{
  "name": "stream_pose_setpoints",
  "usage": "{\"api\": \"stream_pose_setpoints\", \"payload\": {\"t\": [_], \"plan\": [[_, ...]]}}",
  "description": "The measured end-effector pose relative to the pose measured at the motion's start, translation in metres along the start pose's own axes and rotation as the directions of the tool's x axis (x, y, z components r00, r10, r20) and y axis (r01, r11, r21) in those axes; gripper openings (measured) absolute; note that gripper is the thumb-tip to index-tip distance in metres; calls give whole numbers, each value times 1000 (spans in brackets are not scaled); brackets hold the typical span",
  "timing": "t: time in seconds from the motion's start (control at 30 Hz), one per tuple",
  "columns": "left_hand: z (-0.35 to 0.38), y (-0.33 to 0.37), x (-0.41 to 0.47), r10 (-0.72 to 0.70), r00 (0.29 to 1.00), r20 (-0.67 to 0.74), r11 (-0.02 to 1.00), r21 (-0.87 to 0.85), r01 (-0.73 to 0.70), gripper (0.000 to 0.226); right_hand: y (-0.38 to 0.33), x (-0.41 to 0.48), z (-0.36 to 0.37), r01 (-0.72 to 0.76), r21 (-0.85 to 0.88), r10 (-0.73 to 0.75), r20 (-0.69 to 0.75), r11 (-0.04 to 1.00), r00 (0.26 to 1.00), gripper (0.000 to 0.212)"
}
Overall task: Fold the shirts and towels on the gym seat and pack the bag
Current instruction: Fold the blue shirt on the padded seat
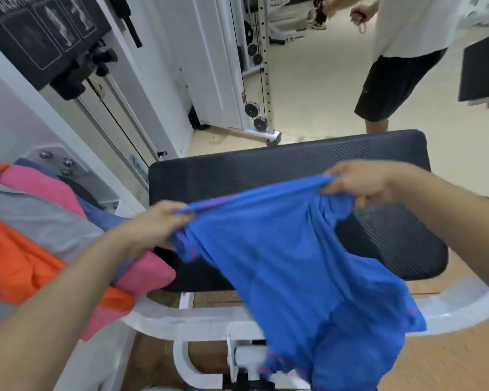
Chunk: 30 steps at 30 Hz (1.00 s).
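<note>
1. Both hands held the blue shirt [280, 263] above the seat. The left hand [156, 224] had its fingers curled round a bunched edge. The right hand [356, 179] pinched the same edge farther along, and the edge was taut between them.
2. Shirt fabric was thin and smooth, with pink stitching at the seams. It hung in loose folds over the near edge of the gym seat [266, 170] and past the white frame [203, 317].
3. Seat: a black rectangular pad with rounded corners and a fine ribbed surface.
4. Left of the seat lay a heap of an orange garment [14, 263], a pink towel [40, 184] and a grey shirt [40, 218], all touching.
</note>
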State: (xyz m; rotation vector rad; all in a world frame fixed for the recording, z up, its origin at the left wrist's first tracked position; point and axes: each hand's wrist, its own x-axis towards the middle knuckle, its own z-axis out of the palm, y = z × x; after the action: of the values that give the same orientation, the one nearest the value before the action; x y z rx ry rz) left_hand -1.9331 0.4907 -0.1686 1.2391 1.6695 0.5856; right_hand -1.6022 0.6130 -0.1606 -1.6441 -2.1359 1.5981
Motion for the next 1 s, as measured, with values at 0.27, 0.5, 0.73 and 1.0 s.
{"api": "stream_pose_setpoints", "payload": {"t": [0.27, 0.5, 0.73, 1.0], "plan": [[-46, 132, -11, 494, 35, -869, 732, 394, -556, 24, -125, -17, -33, 818, -289, -470, -882, 498, -26, 43], [56, -26, -24, 345, 891, -294, 866, 467, -181, 35, 46, -4, 80, 162, -543, -407, -369, 824, 836, 40], [71, -80, -9, -149, 975, 166, 816, 577, 26, 60, 80, -10, 108, 16, -701, -191, -173, 713, 966, 85], [59, -31, 52, 506, 707, -494, 819, 531, -216, 48, 41, -7, 83, 4, -618, -55, -63, 786, 997, 56]]}}
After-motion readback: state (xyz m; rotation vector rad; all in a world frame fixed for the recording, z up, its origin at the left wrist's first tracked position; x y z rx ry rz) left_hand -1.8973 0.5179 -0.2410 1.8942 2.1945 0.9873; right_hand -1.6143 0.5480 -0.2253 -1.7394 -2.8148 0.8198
